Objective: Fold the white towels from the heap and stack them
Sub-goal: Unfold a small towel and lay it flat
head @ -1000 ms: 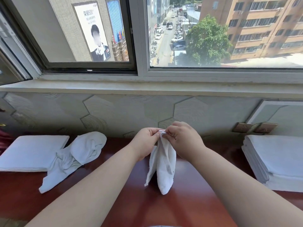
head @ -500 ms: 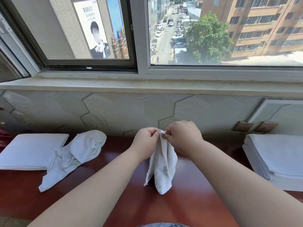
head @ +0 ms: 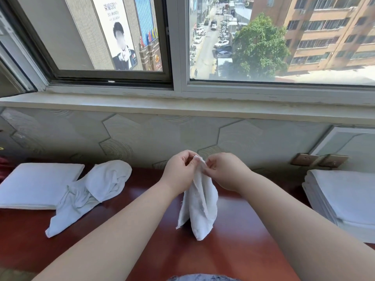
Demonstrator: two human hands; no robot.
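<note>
Left hand and right hand pinch one white towel by its top edge — fingers closed on cloth — it hangs to the table.

arms: bare, no sleeves | left hand, right hand: ungloved (no rings seen)

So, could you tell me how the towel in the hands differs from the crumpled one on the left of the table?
The held towel hangs upright, pinched at its top by both the left hand and right hand; the crumpled towel lies untouched on the table, overlapping a folded towel. Both are white and unfolded.
</note>
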